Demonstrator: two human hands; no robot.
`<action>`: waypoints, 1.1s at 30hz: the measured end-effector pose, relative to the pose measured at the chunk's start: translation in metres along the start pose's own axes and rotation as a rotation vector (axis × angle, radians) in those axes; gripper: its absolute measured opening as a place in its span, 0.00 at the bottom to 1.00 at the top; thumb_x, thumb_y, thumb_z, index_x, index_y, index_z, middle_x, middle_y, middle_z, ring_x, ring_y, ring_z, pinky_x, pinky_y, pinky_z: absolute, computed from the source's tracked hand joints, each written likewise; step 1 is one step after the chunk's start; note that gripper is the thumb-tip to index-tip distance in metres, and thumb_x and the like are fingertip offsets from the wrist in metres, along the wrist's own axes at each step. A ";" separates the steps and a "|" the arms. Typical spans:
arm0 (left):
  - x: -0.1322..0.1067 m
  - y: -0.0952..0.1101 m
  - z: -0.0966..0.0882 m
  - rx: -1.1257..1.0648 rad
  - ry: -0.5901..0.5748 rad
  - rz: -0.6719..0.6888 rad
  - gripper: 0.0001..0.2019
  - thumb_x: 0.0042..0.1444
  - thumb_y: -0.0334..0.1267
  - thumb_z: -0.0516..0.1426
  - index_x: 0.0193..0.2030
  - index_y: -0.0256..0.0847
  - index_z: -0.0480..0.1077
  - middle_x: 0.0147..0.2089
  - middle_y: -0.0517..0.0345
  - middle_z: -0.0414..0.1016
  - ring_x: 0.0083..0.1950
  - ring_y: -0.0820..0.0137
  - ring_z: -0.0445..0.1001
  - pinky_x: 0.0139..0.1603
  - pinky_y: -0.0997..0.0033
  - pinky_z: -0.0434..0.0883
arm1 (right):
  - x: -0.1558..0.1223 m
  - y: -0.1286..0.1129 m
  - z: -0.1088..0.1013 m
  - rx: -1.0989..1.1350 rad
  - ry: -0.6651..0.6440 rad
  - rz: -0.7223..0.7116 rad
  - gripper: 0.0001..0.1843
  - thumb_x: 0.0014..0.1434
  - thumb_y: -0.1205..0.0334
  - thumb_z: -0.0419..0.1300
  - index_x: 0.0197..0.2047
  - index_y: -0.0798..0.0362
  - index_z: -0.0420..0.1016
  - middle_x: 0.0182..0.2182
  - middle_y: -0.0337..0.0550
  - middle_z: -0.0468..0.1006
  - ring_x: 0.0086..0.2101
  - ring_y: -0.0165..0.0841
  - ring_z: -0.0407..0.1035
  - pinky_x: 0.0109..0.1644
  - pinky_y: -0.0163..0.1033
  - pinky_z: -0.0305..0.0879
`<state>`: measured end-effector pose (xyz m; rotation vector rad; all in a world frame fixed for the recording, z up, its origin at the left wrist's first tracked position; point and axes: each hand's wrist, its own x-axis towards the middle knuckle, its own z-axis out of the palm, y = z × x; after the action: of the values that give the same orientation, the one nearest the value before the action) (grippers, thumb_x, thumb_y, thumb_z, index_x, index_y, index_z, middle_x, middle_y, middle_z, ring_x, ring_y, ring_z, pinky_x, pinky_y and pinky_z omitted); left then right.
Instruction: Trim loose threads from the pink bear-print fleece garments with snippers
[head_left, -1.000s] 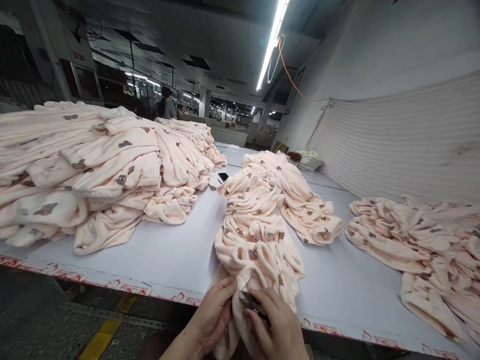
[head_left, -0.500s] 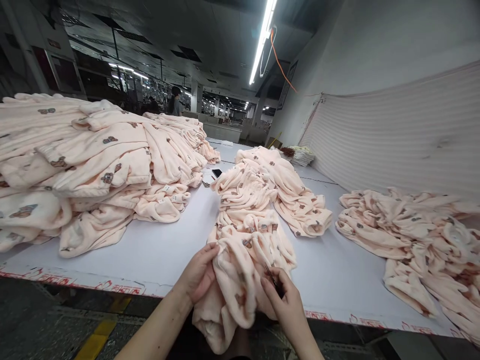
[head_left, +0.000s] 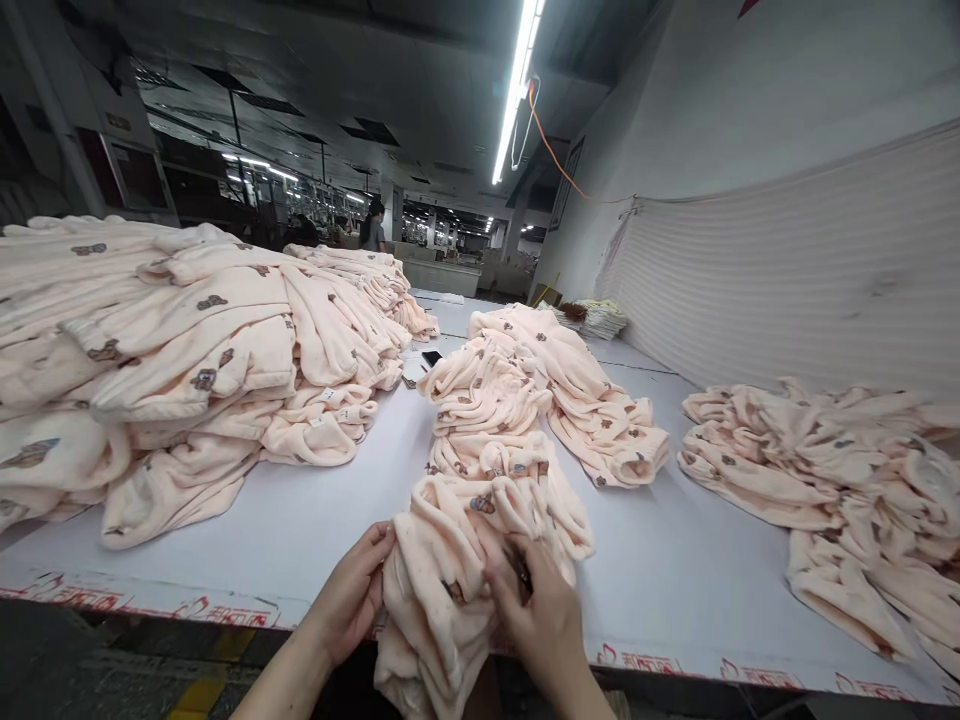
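Head view: at the near edge of the table (head_left: 645,570), the lower end of the garment (head_left: 435,590) is cut off, the right hand (head_left: 536,605) curls round a blurred, mostly hidden dark tool (head_left: 520,566), and the half-curled left hand (head_left: 356,585) touches the garment, its grip unclear. Three fabric piles lie on the table, the left pile (head_left: 232,340) and right pile (head_left: 832,460) cropped, the middle pile (head_left: 559,370) whole. Compared with half a second earlier, the right hand is farther in over the cloth.

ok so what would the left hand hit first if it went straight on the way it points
Most likely the pink printed garment: the left hand points forward and to the right, and sits at the garment's left edge. Depth there is hard to judge, but nothing else shows between them.
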<state>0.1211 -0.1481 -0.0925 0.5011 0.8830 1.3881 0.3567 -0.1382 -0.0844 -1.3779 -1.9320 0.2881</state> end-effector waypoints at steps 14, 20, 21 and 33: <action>0.050 -0.026 0.071 0.299 -0.041 0.084 0.16 0.60 0.38 0.55 0.54 0.37 0.65 0.45 0.54 0.74 0.42 0.64 0.75 0.43 0.59 0.73 | -0.005 0.002 -0.008 0.232 -0.103 0.058 0.16 0.62 0.53 0.54 0.49 0.52 0.72 0.45 0.46 0.79 0.44 0.40 0.73 0.47 0.41 0.69; 0.057 -0.017 0.077 0.250 -0.205 -0.002 0.15 0.61 0.42 0.55 0.52 0.38 0.67 0.49 0.53 0.73 0.43 0.65 0.74 0.42 0.60 0.74 | -0.050 -0.021 0.030 0.171 -0.312 -0.209 0.19 0.55 0.64 0.55 0.51 0.50 0.68 0.38 0.44 0.81 0.36 0.37 0.76 0.38 0.36 0.71; 0.053 -0.014 0.070 0.256 -0.224 -0.003 0.15 0.61 0.42 0.55 0.51 0.37 0.67 0.49 0.53 0.73 0.44 0.65 0.74 0.43 0.60 0.74 | -0.054 -0.024 0.041 0.072 -0.365 -0.254 0.22 0.51 0.65 0.58 0.51 0.52 0.69 0.38 0.46 0.81 0.35 0.40 0.76 0.38 0.39 0.71; -0.066 -0.062 -0.047 0.500 0.048 0.044 0.14 0.44 0.45 0.66 0.33 0.38 0.73 0.28 0.59 0.74 0.30 0.68 0.71 0.33 0.71 0.67 | -0.022 -0.019 0.041 0.027 -0.425 -0.110 0.12 0.55 0.69 0.55 0.41 0.49 0.76 0.36 0.40 0.80 0.38 0.37 0.73 0.40 0.36 0.65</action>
<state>0.1269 -0.2308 -0.1520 0.8718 1.2723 1.2180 0.3193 -0.1560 -0.1120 -1.2594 -2.3295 0.5901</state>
